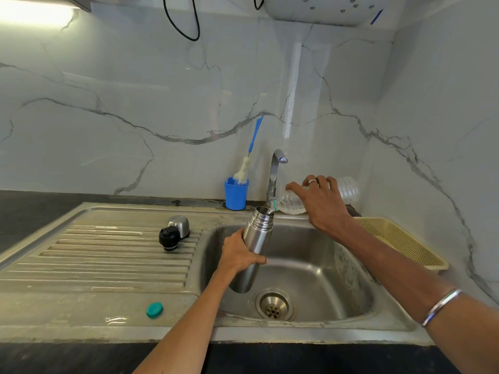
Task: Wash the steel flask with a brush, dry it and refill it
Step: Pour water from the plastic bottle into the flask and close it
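Partly hidden, right hand [321, 203] grips clear bottle [348, 190]; left hand [239, 255] grips flask [256, 238].

Drainboard [94, 255] bears stopper [169, 238], cup [178, 225], cap [154, 310].

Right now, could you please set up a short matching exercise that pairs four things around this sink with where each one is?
Things:
1. steel flask
2. bottle brush
3. teal cap
4. plastic bottle

Places:
A. standing in the blue cup
B. tipped over the flask's mouth, under the right hand
C. lying on the front rim of the sink
D. gripped by the left hand over the basin

Pairs: 1-D, 2-A, 3-C, 4-B
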